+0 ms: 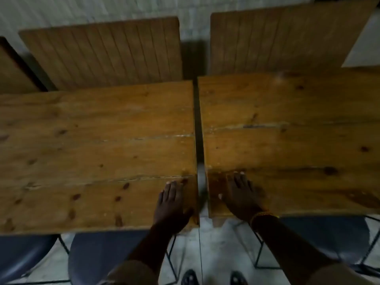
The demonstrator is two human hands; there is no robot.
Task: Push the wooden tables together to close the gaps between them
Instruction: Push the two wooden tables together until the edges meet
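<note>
Tables [98, 145] gapped; left hand [172, 204] and right hand [239, 194] flat on facing corners.

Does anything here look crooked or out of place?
Yes. A dark gap still separates the left table from the right table, and their near edges don't line up.

No text, label, number or sign legible anywhere. Both wooden counter tops under my hands show only bare grain and knots; frame is blurred and dim, fine print unreadable.
</note>
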